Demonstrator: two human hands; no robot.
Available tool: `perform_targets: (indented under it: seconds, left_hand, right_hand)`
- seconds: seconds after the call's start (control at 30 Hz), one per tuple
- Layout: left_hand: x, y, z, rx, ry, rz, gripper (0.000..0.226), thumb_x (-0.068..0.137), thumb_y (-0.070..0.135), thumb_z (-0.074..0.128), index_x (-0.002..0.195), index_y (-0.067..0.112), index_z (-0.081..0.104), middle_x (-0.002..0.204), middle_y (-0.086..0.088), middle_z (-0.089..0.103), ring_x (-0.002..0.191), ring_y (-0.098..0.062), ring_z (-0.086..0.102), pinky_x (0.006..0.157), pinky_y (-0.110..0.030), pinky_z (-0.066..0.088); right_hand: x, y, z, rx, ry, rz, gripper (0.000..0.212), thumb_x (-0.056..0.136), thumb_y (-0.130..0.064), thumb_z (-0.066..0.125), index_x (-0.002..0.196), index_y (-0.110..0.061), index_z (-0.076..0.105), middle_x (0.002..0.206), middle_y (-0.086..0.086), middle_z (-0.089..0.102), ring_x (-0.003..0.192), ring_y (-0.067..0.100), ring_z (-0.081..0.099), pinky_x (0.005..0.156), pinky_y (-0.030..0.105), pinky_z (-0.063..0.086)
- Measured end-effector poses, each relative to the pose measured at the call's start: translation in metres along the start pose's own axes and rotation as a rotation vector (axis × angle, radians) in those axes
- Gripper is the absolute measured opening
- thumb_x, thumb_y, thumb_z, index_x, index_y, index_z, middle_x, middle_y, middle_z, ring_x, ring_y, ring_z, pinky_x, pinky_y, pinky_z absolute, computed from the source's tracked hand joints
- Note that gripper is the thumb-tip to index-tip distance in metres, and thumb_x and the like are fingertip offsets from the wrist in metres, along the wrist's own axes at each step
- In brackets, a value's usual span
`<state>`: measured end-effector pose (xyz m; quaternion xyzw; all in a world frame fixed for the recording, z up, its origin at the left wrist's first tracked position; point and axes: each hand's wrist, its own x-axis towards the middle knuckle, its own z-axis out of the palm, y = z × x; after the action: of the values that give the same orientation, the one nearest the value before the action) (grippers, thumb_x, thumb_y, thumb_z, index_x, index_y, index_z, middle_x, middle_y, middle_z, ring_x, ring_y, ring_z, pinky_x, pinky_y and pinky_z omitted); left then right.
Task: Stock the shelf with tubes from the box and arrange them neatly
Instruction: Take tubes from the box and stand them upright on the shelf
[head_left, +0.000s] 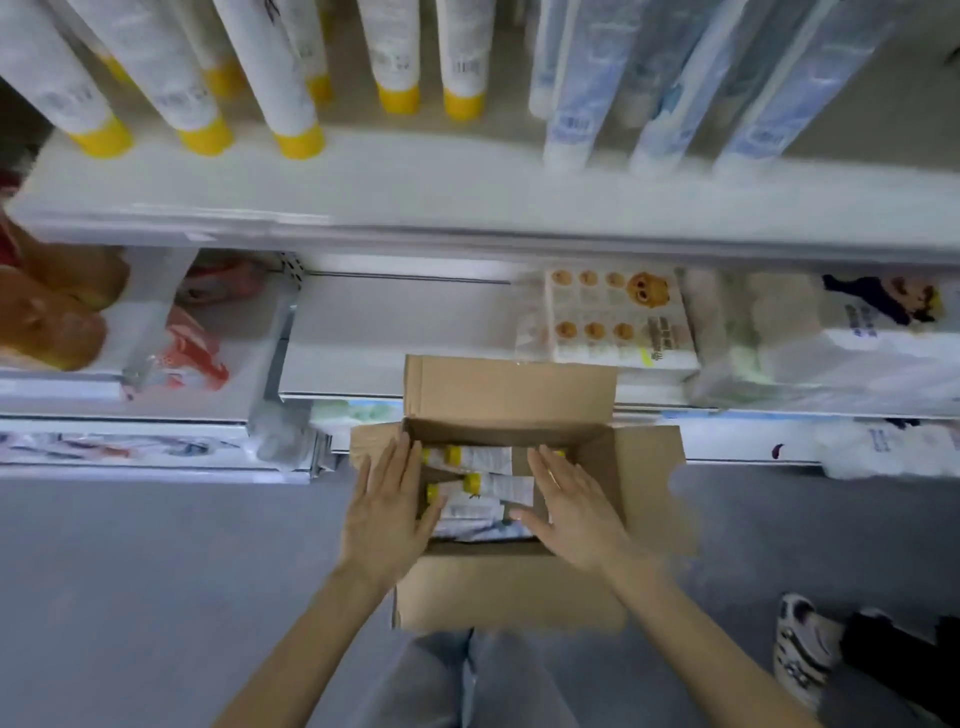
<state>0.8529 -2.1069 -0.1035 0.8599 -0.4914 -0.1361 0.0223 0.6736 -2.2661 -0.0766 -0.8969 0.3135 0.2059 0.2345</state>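
Tubes (485, 491) btw flat L grip (387, 512), R grip (574, 512)

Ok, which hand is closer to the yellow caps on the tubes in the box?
Left. The left hand lies right beside the yellow caps; the right hand is over the far ends of the tubes.

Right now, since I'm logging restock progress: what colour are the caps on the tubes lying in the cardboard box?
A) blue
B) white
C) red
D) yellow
D: the tubes lying in the open box show yellow caps at their ends.
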Motion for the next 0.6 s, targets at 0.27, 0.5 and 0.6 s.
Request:
perform_targets:
  seconds: [0.27, 0.5, 0.6]
  left_hand:
    - [-0.001, -0.038, 0.1, -0.059, -0.035, -0.034, 0.07, 0.092, 0.053, 0.026, 0.147, 0.01, 0.025, 0.152, -0.01, 0.029, 0.14, -0.028, 0.029, 0.113, -0.044, 0.02]
    - [0.024, -0.05, 0.148, -0.2, 0.047, -0.145, 0.072, 0.094, 0.052, 0.027, 0.151, 0.013, 0.007, 0.158, -0.003, 0.009, 0.145, -0.017, 0.007, 0.117, -0.039, 0.011]
    - [0.02, -0.05, 0.158, -0.309, 0.082, -0.171, 0.07, 0.094, 0.051, 0.028, 0.151, 0.016, 0.005, 0.158, 0.001, 0.005, 0.145, -0.015, 0.005, 0.117, -0.036, 0.011]
  right_hand:
    - [0.063, 0.031, 0.106, 0.148, -0.198, 0.132, 0.078, 0.091, -0.063, 0.033, 0.151, -0.022, 0.006, 0.159, -0.001, 0.008, 0.145, 0.02, 0.014, 0.117, 0.038, 0.019]
    - [0.123, 0.056, 0.176, 0.245, -0.228, 0.223, 0.076, 0.091, -0.058, 0.04, 0.15, -0.016, 0.018, 0.158, 0.004, 0.016, 0.145, 0.021, 0.016, 0.117, 0.038, 0.019]
    - [0.145, 0.062, 0.197, 0.301, -0.255, 0.247, 0.073, 0.092, -0.054, 0.044, 0.149, -0.015, 0.022, 0.156, 0.005, 0.022, 0.143, 0.022, 0.02, 0.116, 0.035, 0.02]
